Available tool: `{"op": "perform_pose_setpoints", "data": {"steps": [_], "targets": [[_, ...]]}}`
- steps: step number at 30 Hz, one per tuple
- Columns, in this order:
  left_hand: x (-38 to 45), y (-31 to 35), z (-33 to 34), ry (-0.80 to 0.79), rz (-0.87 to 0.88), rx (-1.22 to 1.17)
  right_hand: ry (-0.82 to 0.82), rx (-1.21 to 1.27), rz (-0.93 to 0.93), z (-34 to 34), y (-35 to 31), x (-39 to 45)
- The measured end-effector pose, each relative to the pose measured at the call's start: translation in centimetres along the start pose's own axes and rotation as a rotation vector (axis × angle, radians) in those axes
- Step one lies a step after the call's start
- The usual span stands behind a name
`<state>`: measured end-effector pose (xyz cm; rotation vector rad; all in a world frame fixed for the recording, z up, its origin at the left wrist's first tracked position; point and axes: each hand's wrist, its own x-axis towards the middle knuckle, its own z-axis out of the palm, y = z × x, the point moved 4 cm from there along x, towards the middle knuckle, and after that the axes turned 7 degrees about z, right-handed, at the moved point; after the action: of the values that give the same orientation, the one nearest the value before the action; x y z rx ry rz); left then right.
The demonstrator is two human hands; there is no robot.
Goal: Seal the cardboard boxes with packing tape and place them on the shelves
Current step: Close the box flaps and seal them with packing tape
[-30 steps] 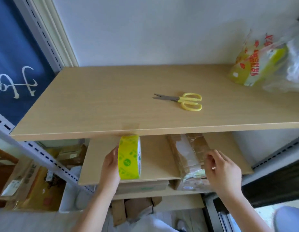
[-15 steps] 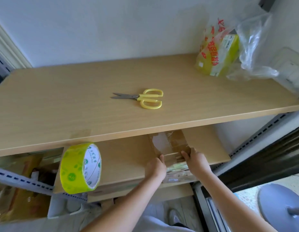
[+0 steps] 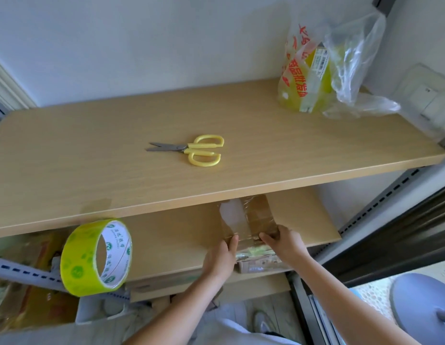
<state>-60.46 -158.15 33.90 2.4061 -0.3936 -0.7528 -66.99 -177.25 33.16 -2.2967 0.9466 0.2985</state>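
Note:
A taped cardboard box (image 3: 256, 212) with a white label lies on the lower shelf (image 3: 171, 235), partly hidden under the upper shelf (image 3: 92, 158). My left hand (image 3: 220, 255) holds its near left corner, thumb on top. My right hand (image 3: 283, 241) grips the near right corner. A yellow-green roll of packing tape (image 3: 97, 257) hangs at the left from a strip stuck to the upper shelf's front edge.
Yellow-handled scissors (image 3: 191, 150) lie in the middle of the upper shelf. A plastic bag (image 3: 306, 78) with yellow tape rolls stands at its back right. Boxes and clutter fill the space below at the left. A grey stool (image 3: 420, 302) stands at the lower right.
My left hand let go of the tape roll, which now hangs from the shelf edge, and moved right onto the box. The view shifted right.

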Motion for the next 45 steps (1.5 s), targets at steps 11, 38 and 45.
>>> {"op": "perform_pose_setpoints", "data": {"steps": [11, 38, 45], "targets": [[0.0, -1.5, -0.7, -0.025, 0.088, 0.228, 0.025, -0.047, -0.021, 1.1, 0.4, -2.0], [-1.1, -7.1, -2.1, 0.208, -0.543, -1.1, -0.083, 0.366, 0.076, -2.2, -1.5, -0.1], [-2.7, -11.2, -4.8, 0.059, -0.39, -1.137, -0.396, 0.714, 0.247, 1.5, 0.0, -2.8]]}}
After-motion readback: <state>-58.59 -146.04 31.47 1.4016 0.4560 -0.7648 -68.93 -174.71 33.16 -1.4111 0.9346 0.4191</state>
